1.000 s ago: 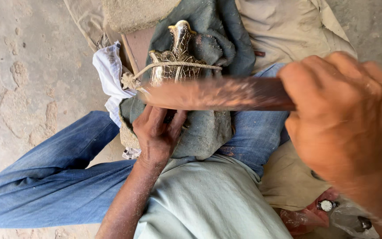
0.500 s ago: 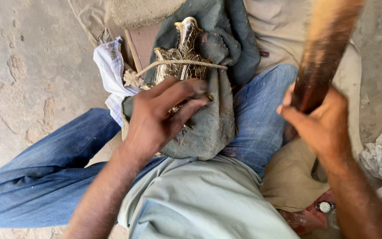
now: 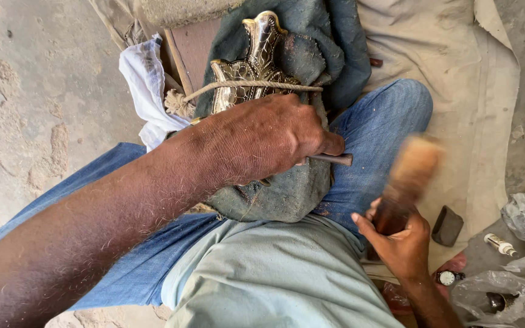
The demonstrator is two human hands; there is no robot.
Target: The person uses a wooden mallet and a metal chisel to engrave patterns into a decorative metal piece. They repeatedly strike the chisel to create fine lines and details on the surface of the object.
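Fingers (image 3: 299,130) of the left hand (image 3: 262,136) clamp a metal punch (image 3: 332,159); the right hand (image 3: 402,243) grips a wooden mallet (image 3: 408,182). A mistimed blow could strike knuckles or mar the ornate metal piece (image 3: 256,67).

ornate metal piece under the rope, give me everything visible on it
The ornate metal piece is shiny, silver-gold and engraved all over, with a scalloped outline tapering to a pointed top. It lies flat on dark grey-green cloth, bound across its middle by a twine rope. The left hand covers its lower end, holding a thin metal rod.
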